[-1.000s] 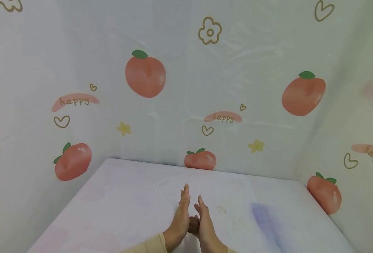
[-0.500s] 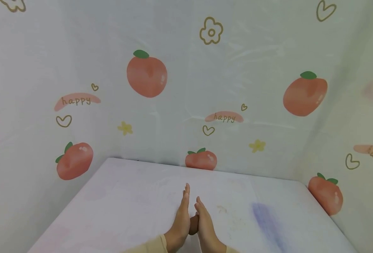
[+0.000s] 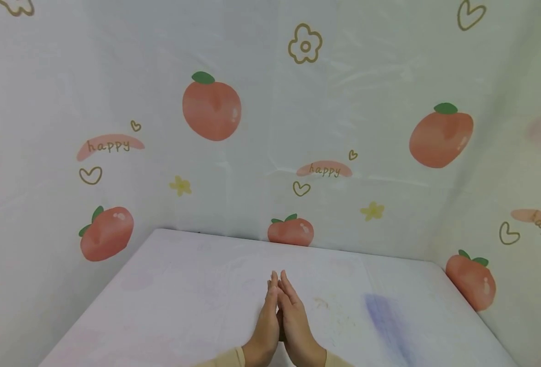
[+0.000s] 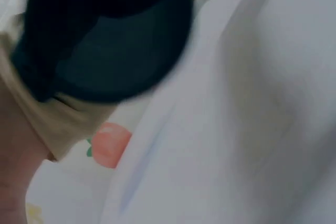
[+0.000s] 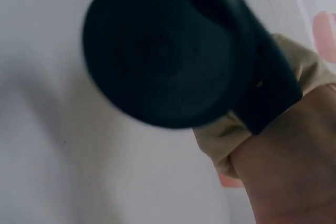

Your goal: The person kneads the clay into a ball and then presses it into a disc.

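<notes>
Both hands are upright, palm to palm, low in the middle of the head view. The left hand (image 3: 264,329) has its fingers straight and leaning inward. Against it leans the right hand (image 3: 299,329), also straight-fingered, with the fingertips close together. A small brown lump (image 3: 281,326) is pressed between the palms; only a narrow strip of it shows, so its shape is hidden. In each wrist view a dark round device covers much of the picture beside a beige sleeve and bare skin, and the lump is not visible.
A white table (image 3: 183,285) with a purple smudge (image 3: 387,323) lies beneath and around the hands. Behind it and at both sides hangs a pale sheet (image 3: 252,193) printed with red fruit, hearts, flowers and the word "happy".
The gap between the hands' upper fingers has narrowed as the right hand's fingers tipped toward the left hand's. Less of the brown lump shows between the palms than before.
</notes>
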The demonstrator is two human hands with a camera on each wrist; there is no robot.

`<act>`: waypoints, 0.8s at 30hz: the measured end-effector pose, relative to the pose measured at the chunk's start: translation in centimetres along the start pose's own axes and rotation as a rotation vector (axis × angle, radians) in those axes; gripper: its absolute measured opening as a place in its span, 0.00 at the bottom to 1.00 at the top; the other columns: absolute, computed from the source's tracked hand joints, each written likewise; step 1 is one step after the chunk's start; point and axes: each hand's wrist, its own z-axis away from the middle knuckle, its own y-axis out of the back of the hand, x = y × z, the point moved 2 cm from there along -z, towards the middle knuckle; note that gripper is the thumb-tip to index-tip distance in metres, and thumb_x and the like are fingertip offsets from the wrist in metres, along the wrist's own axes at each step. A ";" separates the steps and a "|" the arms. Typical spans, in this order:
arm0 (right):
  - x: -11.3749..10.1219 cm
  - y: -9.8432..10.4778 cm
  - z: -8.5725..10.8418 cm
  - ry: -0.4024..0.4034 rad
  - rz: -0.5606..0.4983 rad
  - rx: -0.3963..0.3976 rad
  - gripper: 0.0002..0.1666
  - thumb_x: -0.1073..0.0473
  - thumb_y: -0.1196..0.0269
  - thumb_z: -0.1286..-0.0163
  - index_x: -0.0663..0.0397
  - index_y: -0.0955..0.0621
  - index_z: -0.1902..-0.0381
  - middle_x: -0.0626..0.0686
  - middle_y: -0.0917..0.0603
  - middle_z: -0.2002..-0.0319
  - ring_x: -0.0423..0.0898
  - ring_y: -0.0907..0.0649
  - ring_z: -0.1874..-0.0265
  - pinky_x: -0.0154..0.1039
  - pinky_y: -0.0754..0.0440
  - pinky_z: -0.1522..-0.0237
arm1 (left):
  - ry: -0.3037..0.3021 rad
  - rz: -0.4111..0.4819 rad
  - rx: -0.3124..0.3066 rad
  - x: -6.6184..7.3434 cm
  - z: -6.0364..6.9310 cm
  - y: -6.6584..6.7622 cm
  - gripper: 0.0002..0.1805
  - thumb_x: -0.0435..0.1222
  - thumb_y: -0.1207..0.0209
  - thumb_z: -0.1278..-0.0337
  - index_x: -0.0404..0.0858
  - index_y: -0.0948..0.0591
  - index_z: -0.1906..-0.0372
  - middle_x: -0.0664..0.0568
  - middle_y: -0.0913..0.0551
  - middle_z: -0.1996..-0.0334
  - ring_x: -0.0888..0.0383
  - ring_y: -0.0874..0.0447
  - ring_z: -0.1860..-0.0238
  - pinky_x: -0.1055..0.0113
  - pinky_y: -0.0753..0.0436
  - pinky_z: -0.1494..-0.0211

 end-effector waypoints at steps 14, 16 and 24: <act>0.8 0.1 0.0 0.042 0.008 0.075 0.32 0.52 0.65 0.19 0.49 0.57 0.22 0.63 0.51 0.24 0.61 0.52 0.25 0.60 0.53 0.27 | -0.017 0.129 0.109 -0.3 0.2 0.6 0.35 0.53 0.77 0.23 0.36 0.62 0.23 0.39 0.67 0.23 0.42 0.76 0.24 0.36 0.70 0.28; 1.1 0.3 0.1 0.008 0.068 0.052 0.34 0.47 0.67 0.18 0.55 0.55 0.23 0.66 0.52 0.24 0.63 0.53 0.26 0.64 0.51 0.29 | -0.019 0.088 0.116 0.0 -0.1 0.9 0.35 0.54 0.76 0.23 0.38 0.60 0.23 0.41 0.66 0.22 0.43 0.76 0.24 0.36 0.70 0.28; 0.1 1.3 -0.6 -0.058 0.191 0.029 0.40 0.37 0.61 0.23 0.54 0.50 0.23 0.60 0.54 0.23 0.64 0.57 0.25 0.67 0.60 0.30 | -0.007 -0.044 0.039 0.2 0.0 0.5 0.36 0.53 0.75 0.23 0.34 0.60 0.23 0.41 0.65 0.23 0.43 0.74 0.24 0.37 0.69 0.27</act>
